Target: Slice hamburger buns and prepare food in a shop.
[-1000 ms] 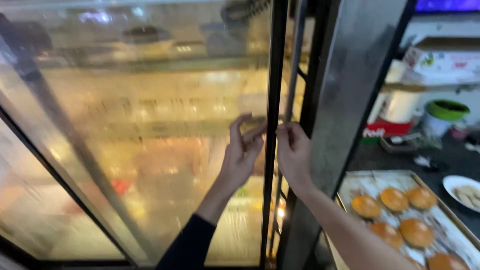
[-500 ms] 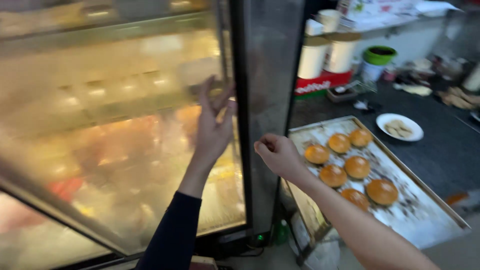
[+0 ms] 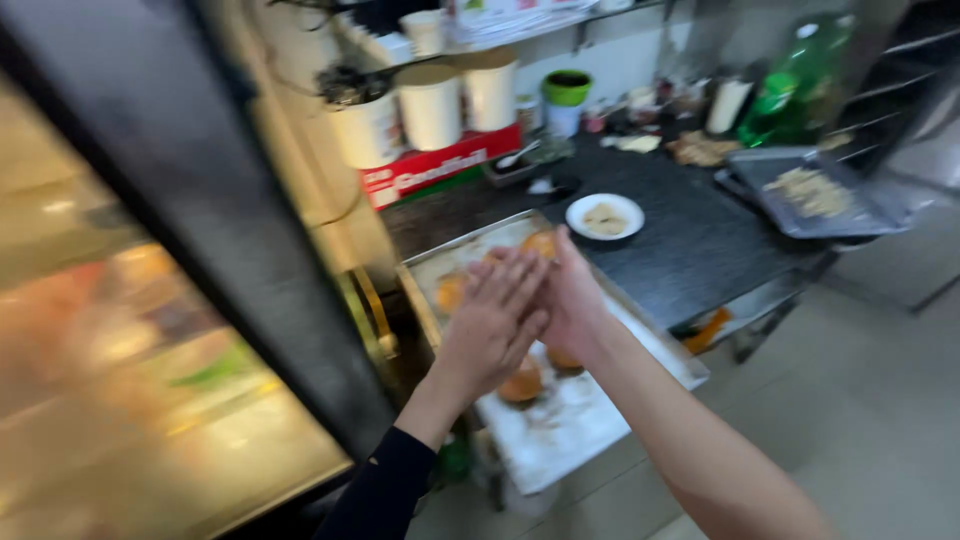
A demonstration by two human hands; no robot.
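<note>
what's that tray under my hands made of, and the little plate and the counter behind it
The tray looks like bare metal, likely aluminium: dull grey, smudged, with a raised rim. The small plate seems glazed ceramic or melamine: white and smooth; the blur leaves it open. The counter looks like dark polished stone or laminate, with a faint sheen. Both hands, left and right, hover above the tray.

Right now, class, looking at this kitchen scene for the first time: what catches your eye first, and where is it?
The two hands pressed together at centre, left hand against right hand, draw the eye first. They hover over a metal tray of round golden buns beside the dark counter. On the left, a glass-fronted cabinet glows warm, and a small white plate lies on the counter behind.
</note>
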